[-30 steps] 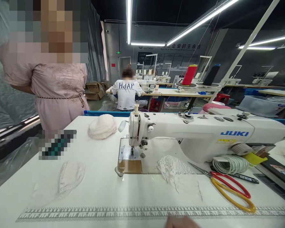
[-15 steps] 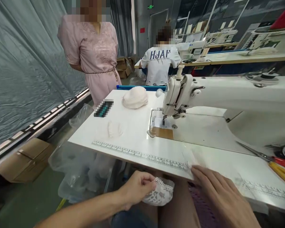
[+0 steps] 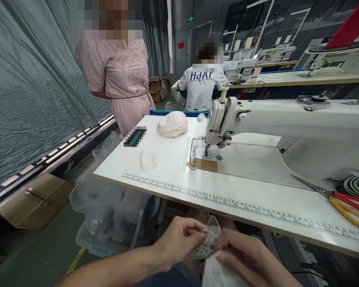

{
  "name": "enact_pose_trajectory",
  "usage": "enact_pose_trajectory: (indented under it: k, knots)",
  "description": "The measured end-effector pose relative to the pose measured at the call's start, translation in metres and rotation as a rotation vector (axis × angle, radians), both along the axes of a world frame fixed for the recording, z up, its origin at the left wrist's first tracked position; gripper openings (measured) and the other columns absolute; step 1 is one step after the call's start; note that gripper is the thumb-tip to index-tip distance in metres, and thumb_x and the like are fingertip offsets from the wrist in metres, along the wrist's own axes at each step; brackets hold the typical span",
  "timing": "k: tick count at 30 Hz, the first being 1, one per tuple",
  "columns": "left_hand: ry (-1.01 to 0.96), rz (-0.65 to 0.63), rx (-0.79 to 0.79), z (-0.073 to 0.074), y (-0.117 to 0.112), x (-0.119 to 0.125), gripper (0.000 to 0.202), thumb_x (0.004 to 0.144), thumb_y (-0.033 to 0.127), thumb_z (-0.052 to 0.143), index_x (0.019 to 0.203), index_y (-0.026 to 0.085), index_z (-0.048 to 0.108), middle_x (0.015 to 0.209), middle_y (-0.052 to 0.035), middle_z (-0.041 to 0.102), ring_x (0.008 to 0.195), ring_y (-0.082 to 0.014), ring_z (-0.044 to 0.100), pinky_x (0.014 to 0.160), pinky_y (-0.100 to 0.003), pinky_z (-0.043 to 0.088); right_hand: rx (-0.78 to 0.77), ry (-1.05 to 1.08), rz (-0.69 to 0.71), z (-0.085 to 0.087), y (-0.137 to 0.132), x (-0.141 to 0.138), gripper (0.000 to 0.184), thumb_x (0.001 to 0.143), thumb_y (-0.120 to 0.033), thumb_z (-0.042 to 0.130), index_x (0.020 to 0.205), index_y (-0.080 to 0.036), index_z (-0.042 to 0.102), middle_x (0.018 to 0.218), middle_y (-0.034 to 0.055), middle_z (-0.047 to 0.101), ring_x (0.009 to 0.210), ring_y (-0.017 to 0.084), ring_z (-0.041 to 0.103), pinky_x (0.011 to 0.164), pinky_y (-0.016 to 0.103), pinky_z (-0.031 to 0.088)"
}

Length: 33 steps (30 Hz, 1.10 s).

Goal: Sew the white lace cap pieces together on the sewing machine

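My left hand [image 3: 182,243] is closed, thumb and fingers pinching a small white lace piece [image 3: 208,241] over my lap, just below the table's front edge. Close beside it, my right hand [image 3: 245,253] is slightly smeared by motion. Its fingers are closed on a white sheer fabric piece [image 3: 219,271] that hangs down at the bottom of the view. The two pieces overlap or touch; the right hand hides part of the join. In front of my hands stands a white sewing machine [image 3: 224,123], with its needle and presser foot over the metal plate.
On the white table [image 3: 173,175] lie a pile of pale fabric pieces [image 3: 172,124], one small piece [image 3: 149,159], a blurred-out dark object [image 3: 134,136], and scissors [image 3: 332,195] at the right. Plastic bags [image 3: 107,207] hang at the left. One person [image 3: 128,75] stands across; another [image 3: 202,85] sits further back.
My right hand has left the tabletop, bringing the sheer white piece down to my left hand. My left hand still holds the lace, shifted slightly right. The view has moved a little.
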State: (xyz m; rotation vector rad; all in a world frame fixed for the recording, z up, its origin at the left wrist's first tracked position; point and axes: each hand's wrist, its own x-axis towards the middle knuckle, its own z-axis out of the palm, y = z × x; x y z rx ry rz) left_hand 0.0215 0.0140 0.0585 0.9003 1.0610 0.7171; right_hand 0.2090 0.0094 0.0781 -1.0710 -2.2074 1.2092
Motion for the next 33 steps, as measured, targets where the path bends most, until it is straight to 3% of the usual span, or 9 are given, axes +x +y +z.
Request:
enact_pose_trajectory:
  k: [2, 5, 12, 16, 20, 26, 28, 30, 33]
  knots:
    - [-0.024, -0.006, -0.01, 0.004, -0.003, -0.001, 0.046, 0.065, 0.047, 0.071, 0.088, 0.008, 0.07, 0.07, -0.0044, 0.061, 0.061, -0.0084, 0.046, 0.06, -0.021, 0.032, -0.057, 0.028, -0.051, -0.001, 0.009, -0.006, 0.02, 0.092, -0.035, 0.042, 0.083, -0.023, 0.055, 0.075, -0.0007, 0.062, 0.067, 0.013, 0.056, 0.059, 0.02, 0.041]
    - [-0.021, 0.002, -0.043, 0.009, -0.004, -0.005, 0.045, 0.066, 0.045, 0.07, 0.092, 0.009, 0.071, 0.075, -0.0064, 0.063, 0.061, -0.0089, 0.045, 0.058, -0.021, 0.031, -0.024, 0.038, -0.088, -0.009, 0.015, -0.012, 0.016, 0.092, -0.034, 0.043, 0.085, -0.023, 0.051, 0.076, -0.0017, 0.06, 0.066, 0.012, 0.054, 0.058, 0.02, 0.039]
    - [-0.087, -0.034, -0.037, 0.012, -0.004, -0.012, 0.03, 0.072, 0.033, 0.064, 0.09, 0.009, 0.072, 0.069, -0.0035, 0.059, 0.061, -0.0083, 0.043, 0.058, -0.021, 0.03, 0.064, -0.059, -0.098, -0.013, 0.016, -0.015, 0.019, 0.093, -0.034, 0.04, 0.08, -0.023, 0.048, 0.072, -0.0015, 0.057, 0.065, 0.013, 0.053, 0.056, 0.022, 0.037]
    - [-0.099, -0.028, -0.019, 0.011, -0.005, -0.013, 0.032, 0.075, 0.036, 0.063, 0.087, 0.007, 0.072, 0.067, -0.0038, 0.058, 0.061, -0.0086, 0.044, 0.059, -0.021, 0.032, 0.083, -0.12, -0.107, -0.013, 0.018, -0.018, 0.019, 0.092, -0.034, 0.038, 0.079, -0.023, 0.046, 0.07, -0.0013, 0.056, 0.062, 0.013, 0.052, 0.054, 0.022, 0.035]
    - [-0.108, 0.011, -0.002, 0.001, -0.007, -0.009, 0.038, 0.067, 0.037, 0.074, 0.089, 0.007, 0.069, 0.075, -0.0067, 0.064, 0.064, -0.0099, 0.051, 0.064, -0.022, 0.036, 0.151, -0.189, -0.114, -0.018, 0.018, -0.021, 0.017, 0.091, -0.034, 0.039, 0.079, -0.023, 0.044, 0.065, -0.0019, 0.056, 0.059, 0.014, 0.052, 0.051, 0.023, 0.034]
    - [-0.081, 0.139, -0.103, -0.009, -0.001, -0.013, 0.041, 0.054, 0.04, 0.081, 0.074, 0.007, 0.066, 0.064, -0.0029, 0.063, 0.057, -0.0081, 0.051, 0.058, -0.02, 0.036, 0.159, -0.2, -0.132, -0.028, 0.02, -0.012, 0.026, 0.094, -0.038, 0.034, 0.077, -0.024, 0.048, 0.067, -0.0008, 0.057, 0.062, 0.016, 0.053, 0.056, 0.026, 0.037]
    - [-0.08, 0.092, -0.118, -0.008, 0.002, -0.019, 0.041, 0.052, 0.038, 0.083, 0.073, 0.007, 0.066, 0.064, -0.0025, 0.063, 0.058, -0.0082, 0.052, 0.059, -0.02, 0.037, 0.104, -0.158, -0.132, -0.028, 0.02, -0.005, 0.026, 0.094, -0.039, 0.034, 0.081, -0.025, 0.051, 0.075, 0.0011, 0.059, 0.07, 0.018, 0.055, 0.062, 0.028, 0.041]
    - [-0.074, 0.024, -0.131, -0.006, 0.004, -0.025, 0.04, 0.051, 0.036, 0.084, 0.072, 0.007, 0.066, 0.064, -0.0027, 0.064, 0.059, -0.0086, 0.053, 0.061, -0.021, 0.038, 0.068, -0.098, -0.104, -0.026, 0.02, 0.0, 0.02, 0.092, -0.042, 0.042, 0.099, -0.027, 0.053, 0.094, 0.0041, 0.06, 0.087, 0.021, 0.056, 0.073, 0.03, 0.044]
    - [-0.059, -0.053, -0.147, -0.003, 0.005, -0.032, 0.039, 0.053, 0.036, 0.083, 0.073, 0.008, 0.067, 0.064, -0.0026, 0.064, 0.059, -0.0084, 0.054, 0.063, -0.021, 0.039, 0.039, -0.035, 0.014, -0.019, 0.024, 0.0, 0.046, 0.081, -0.045, 0.061, 0.121, -0.029, 0.045, 0.121, 0.0066, 0.05, 0.114, 0.024, 0.044, 0.092, 0.034, 0.039]
